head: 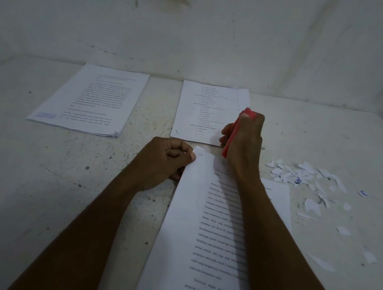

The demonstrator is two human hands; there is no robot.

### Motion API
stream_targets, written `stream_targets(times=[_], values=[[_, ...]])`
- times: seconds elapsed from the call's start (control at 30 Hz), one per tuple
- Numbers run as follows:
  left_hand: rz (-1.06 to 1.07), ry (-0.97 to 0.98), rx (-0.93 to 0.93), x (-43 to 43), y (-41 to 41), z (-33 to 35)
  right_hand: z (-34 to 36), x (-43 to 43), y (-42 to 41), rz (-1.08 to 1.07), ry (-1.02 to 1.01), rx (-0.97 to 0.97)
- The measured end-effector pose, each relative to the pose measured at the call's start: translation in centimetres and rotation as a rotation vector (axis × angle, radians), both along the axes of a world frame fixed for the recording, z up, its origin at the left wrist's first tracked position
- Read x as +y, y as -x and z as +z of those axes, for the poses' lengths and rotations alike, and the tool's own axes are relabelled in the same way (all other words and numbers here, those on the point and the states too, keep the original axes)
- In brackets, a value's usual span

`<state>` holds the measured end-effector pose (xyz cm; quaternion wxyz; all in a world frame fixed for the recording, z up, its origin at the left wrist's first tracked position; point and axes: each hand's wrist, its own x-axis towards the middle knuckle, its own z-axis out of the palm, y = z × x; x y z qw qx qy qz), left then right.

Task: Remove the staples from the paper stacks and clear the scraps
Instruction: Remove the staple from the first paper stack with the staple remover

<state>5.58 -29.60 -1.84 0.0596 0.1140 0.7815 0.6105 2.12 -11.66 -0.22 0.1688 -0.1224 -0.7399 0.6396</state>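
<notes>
So the whitish, speckled tabletop [23, 171] takes up most of the view, running back to a stained wall. Biggest thing on it is the near paper stack [195, 255], printed text face up, angled from the bottom edge up toward the middle, with the right forearm lying across it. Further back there are two more: the far-left stack [89, 99], lying flat with its pages a bit fanned at the near corner, and the far-right stack [204, 112], just beyond the hands.

The left grip [161, 162] is curled up, pinching the top-left corner of the near paper stack, which is lifted slightly. The right grip [245, 135] is wrapped around a red tool [226, 149], held steeply with its lower tip just at the top edge of that same stack, overlapping the far-right stack's near corner. Can't make out any staple, too small.

Off to the right, a loose pile of torn paper scraps [303, 176] sits on the tabletop, a few strays scattered closer in.
</notes>
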Motion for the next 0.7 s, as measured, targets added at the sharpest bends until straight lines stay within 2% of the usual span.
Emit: stream_targets(times=[0.1,0.17,0.27,0.37,0.5,0.57,0.7], values=[[0.0,0.007,0.007,0.1,0.0,-0.1,-0.7,0.0,-0.4,-0.02,-0.508,0.082],[0.01,0.013,0.012,0.1,0.0,-0.1,-1.1,0.4,-0.3,0.001,-0.711,0.116],[0.017,0.014,0.011,0.1,0.0,0.0,-2.2,1.0,0.0,0.087,-0.92,0.061],[-0.003,0.024,0.016,0.1,0.0,0.0,-2.6,1.3,0.2,0.157,-0.993,-0.003],[-0.007,0.022,0.018,0.2,-0.1,0.1,-2.4,1.5,0.3,0.226,-0.963,-0.029],[0.011,0.012,0.012,0.1,-0.1,0.1,-2.2,1.5,0.3,0.218,-0.91,0.008],[0.015,-0.022,-0.008,0.1,-0.3,0.2,-0.8,1.4,-1.0,0.06,-0.811,0.191]])
